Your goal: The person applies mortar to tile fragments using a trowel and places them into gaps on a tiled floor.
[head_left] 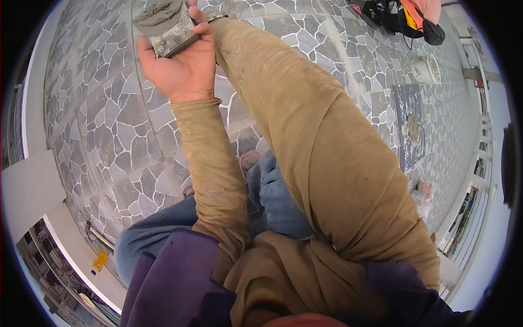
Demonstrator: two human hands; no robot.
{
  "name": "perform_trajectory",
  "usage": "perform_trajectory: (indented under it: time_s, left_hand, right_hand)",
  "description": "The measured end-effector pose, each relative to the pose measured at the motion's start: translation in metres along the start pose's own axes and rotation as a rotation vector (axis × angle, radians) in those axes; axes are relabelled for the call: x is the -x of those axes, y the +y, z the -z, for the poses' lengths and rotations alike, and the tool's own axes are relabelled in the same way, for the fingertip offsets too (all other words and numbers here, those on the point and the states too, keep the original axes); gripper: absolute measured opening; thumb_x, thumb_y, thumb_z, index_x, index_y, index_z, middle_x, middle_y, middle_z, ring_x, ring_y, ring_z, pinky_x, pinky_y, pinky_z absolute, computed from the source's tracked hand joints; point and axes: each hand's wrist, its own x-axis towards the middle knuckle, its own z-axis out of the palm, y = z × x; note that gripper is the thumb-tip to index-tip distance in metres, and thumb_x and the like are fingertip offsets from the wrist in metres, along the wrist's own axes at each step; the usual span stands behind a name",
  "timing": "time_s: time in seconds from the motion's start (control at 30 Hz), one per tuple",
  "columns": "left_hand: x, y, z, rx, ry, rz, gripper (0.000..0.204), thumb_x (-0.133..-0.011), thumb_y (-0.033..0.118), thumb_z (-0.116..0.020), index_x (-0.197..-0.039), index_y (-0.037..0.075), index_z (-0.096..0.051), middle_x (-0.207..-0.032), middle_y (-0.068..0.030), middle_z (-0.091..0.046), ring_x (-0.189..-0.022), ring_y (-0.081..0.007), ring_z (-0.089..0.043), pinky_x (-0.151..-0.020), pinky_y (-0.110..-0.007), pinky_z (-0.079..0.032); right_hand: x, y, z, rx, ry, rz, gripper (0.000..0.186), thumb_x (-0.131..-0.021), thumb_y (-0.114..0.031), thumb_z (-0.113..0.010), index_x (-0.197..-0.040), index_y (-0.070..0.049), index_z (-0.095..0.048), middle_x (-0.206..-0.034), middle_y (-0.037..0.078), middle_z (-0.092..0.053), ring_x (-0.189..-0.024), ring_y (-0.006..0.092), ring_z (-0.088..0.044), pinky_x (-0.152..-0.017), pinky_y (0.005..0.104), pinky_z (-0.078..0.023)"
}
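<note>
My left hand [182,73] is raised at the top of the view, palm up, its thumb on one side and fingers curled over the other edge of a small slab [173,39]. The slab has a speckled, textured grey-green face and a dark lower edge. Wet-looking grey mortar [159,17] lies smeared in ridges across it and runs to the picture's upper edge. My right forearm, in a tan sleeve, reaches up beside it and ends at a wristband [217,18]. Past that, my right hand is hidden or cut off, so its fingers cannot be made out.
Irregular grey stone paving with pale joints [117,128] covers the floor. To the right are a white bucket [426,70] and a dark board [406,117] with a mortar heap [412,128]. Bags [400,16] lie far right. A yellow item [99,261] sits by the left wall.
</note>
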Motion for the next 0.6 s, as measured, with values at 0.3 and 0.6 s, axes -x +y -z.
perform_trajectory:
  time_s: [0.3,0.6]
  left_hand:
    - [-0.007,0.044,0.041,-0.276,0.349,-0.310,0.046,-0.100,0.042,-0.045,-0.134,0.012,-0.053,-0.125,-0.0117,-0.060,-0.108,-0.0320,-0.059,-0.079,-0.044,-0.046]
    - [-0.009,0.046,0.071,-0.301,0.370,-0.276,0.061,-0.087,0.049,-0.048,-0.130,0.006,-0.055,-0.120,-0.0191,-0.059,-0.100,-0.0344,-0.055,-0.076,-0.045,-0.045]
  right_hand:
    - [0.169,0.192,0.050,-0.050,-0.040,-0.526,0.055,-0.076,-0.040,-0.077,-0.119,-0.007,-0.071,-0.094,0.016,-0.074,-0.062,0.0249,-0.071,-0.057,0.0358,-0.059]
    - [0.243,0.119,0.226,0.054,0.362,-0.393,0.044,-0.086,-0.037,-0.073,-0.112,-0.002,-0.071,-0.095,0.011,-0.074,-0.080,0.0178,-0.071,-0.062,0.0328,-0.057]
